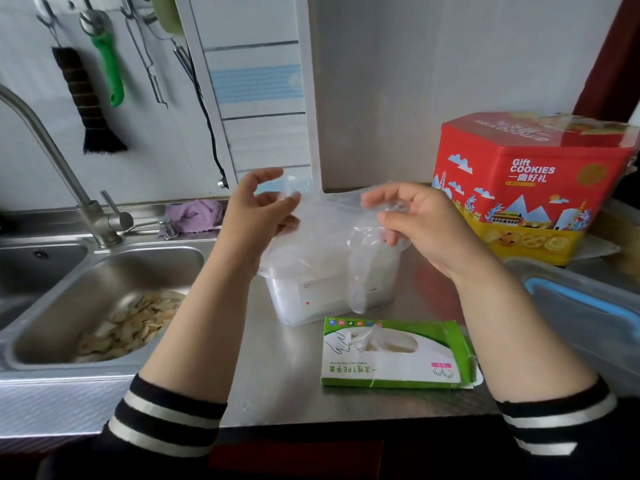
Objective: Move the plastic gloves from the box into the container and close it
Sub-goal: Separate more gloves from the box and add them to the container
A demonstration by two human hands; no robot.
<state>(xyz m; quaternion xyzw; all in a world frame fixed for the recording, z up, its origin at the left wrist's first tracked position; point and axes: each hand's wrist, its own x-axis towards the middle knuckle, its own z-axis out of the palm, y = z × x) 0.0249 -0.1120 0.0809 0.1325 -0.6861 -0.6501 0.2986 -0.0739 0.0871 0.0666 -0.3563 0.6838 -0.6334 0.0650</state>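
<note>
while both hands' fingers pinch it | glove (325, 216) stretched above container (329, 292)

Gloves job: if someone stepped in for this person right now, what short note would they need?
Left hand and right hand: each pinches the clear plastic glove, stretched between them above the container.
Container: open on the counter, some plastic already inside and hanging over its rim. No lid that I can pick out for certain.
Glove box: in front of the container, more gloves poking from its slot.
Left: put this glove in, move the rest, close the container.
</note>
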